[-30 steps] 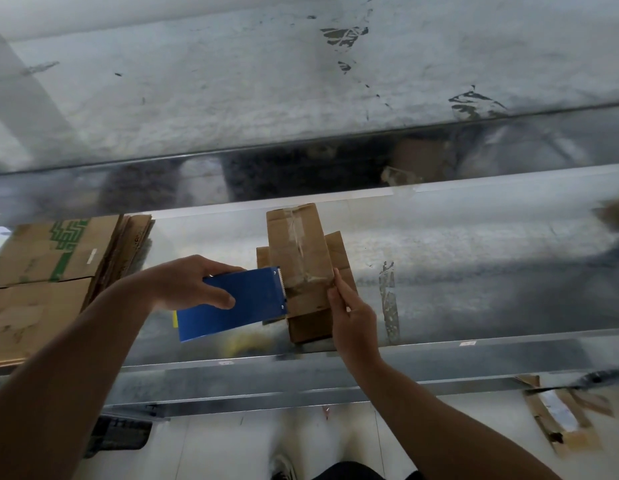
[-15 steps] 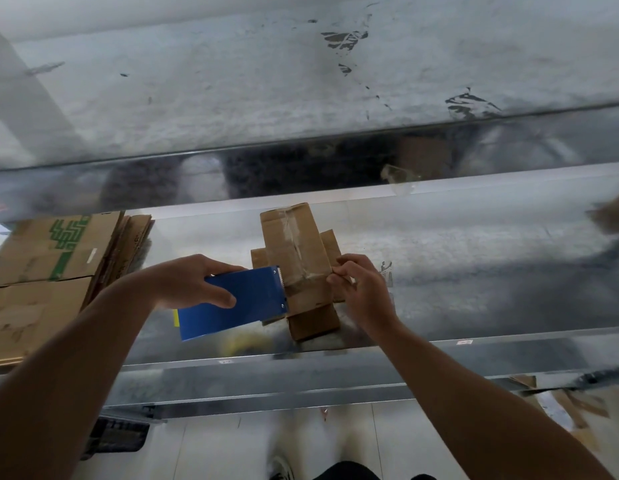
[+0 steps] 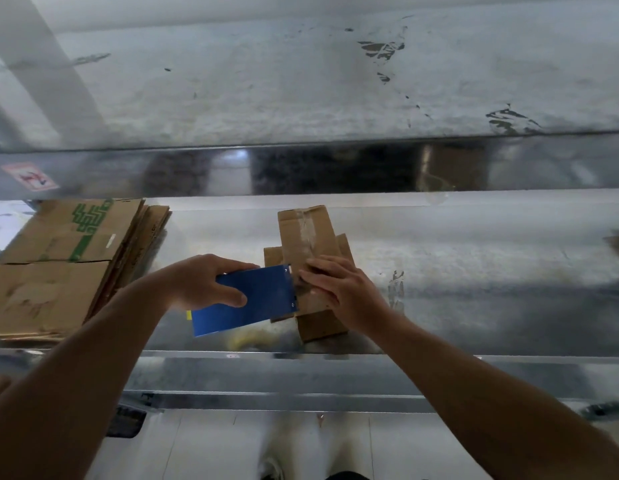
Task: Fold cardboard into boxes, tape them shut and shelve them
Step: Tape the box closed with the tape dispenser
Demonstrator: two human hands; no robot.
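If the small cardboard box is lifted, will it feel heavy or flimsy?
Probably light: the small cardboard box looks like thin board. Likely fairly stiff, since tape runs along its top seam. It may slide easily on the shiny metal shelf.

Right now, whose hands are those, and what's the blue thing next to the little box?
There is no machine here, just a person. The one picture comes from a camera worn on their head, looking down at their own arms. The left hand grips a blue tape dispenser. The right hand lays its fingers on a small cardboard box, which has clear tape along its top. The box sits on a shiny metal shelf. To the left lies a stack of flattened cardboard, not folded into boxes yet.
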